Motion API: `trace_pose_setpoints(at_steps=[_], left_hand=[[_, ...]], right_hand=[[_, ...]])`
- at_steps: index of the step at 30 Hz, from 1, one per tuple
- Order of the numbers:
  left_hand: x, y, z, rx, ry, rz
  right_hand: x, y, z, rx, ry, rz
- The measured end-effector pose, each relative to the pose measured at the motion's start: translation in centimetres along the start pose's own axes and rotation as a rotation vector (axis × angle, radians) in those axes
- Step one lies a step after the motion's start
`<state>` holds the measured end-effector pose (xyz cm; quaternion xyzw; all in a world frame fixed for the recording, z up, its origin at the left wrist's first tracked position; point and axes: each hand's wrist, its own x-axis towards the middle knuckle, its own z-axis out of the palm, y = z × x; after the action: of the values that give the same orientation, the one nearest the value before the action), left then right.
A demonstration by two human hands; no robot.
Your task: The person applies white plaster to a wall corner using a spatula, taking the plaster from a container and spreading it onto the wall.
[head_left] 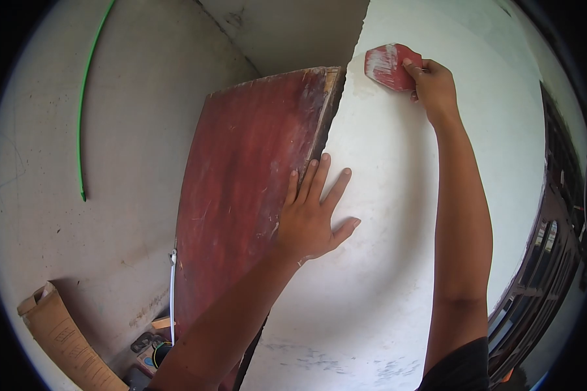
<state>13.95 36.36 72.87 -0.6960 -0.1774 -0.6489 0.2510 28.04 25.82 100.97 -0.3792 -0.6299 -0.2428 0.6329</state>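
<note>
My right hand (pixel 435 90) grips a red putty spreader (pixel 392 67) smeared with white paste, thumb on its near face. The spreader lies against the upper part of the white wall (pixel 378 221), near its rough left edge. Lower down, my left hand (pixel 313 215) is spread out with fingers apart at that same edge, thumb and index finger over the white surface. Its other fingers overlap the side of a dark red wooden board (pixel 248 176), which looks like a door.
A green strip (pixel 81 130) hangs on the grey wall (pixel 143 163) at left. Below stand a brown cardboard box (pixel 68 342) and some small items on the floor. Dark slatted window frames (pixel 544 260) run along the right side. Grey-blue marks show low on the white wall.
</note>
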Motion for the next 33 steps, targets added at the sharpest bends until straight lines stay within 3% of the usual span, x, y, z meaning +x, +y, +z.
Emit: trace_pose_setpoints(at_steps=[3,5,7,11,13,15,20,23,25,27,29,31,33], left_hand=[[0.0,0.0,-0.1,0.007,-0.006,-0.001],[0.0,0.1,-0.2,-0.001,-0.013,-0.01],[0.1,0.0,-0.1,-0.002,-0.008,-0.013],[0.0,0.1,-0.2,0.008,-0.017,-0.011],[0.1,0.1,-0.2,0.007,-0.017,-0.011],[0.0,0.0,-0.1,0.008,-0.018,-0.01],[0.0,0.0,-0.1,-0.004,-0.001,-0.008],[0.0,-0.1,0.1,0.009,0.008,0.003],[0.0,0.0,0.0,0.012,0.006,0.004],[0.0,0.0,-0.1,0.017,0.005,0.003],[0.0,-0.1,0.0,0.0,0.002,-0.003],[0.0,0.0,0.0,0.003,0.011,-0.006],[-0.1,0.0,0.0,0.005,0.016,-0.002]], right_hand=[[1.2,1.3,-0.4,-0.44,0.209,-0.113],[1.6,1.8,-1.8,-0.426,0.224,-0.092],[1.3,1.3,-2.4,-0.1,0.149,0.096],[0.2,-0.4,0.2,0.061,0.014,0.002],[-0.1,-0.7,0.7,0.042,-0.027,0.001],[-0.3,-0.6,0.5,-0.379,0.076,-0.037],[-0.2,1.0,-2.4,0.014,0.09,0.075],[-1.5,-0.3,0.4,0.08,0.016,0.007],[-1.6,0.0,1.2,0.019,-0.015,0.004],[-0.9,1.2,1.2,-0.299,0.155,-0.089],[-0.6,2.0,-0.8,-0.358,0.205,-0.143],[-1.2,1.9,-2.6,-0.161,0.12,0.108],[-1.6,1.6,-2.6,-0.056,0.123,0.129]])
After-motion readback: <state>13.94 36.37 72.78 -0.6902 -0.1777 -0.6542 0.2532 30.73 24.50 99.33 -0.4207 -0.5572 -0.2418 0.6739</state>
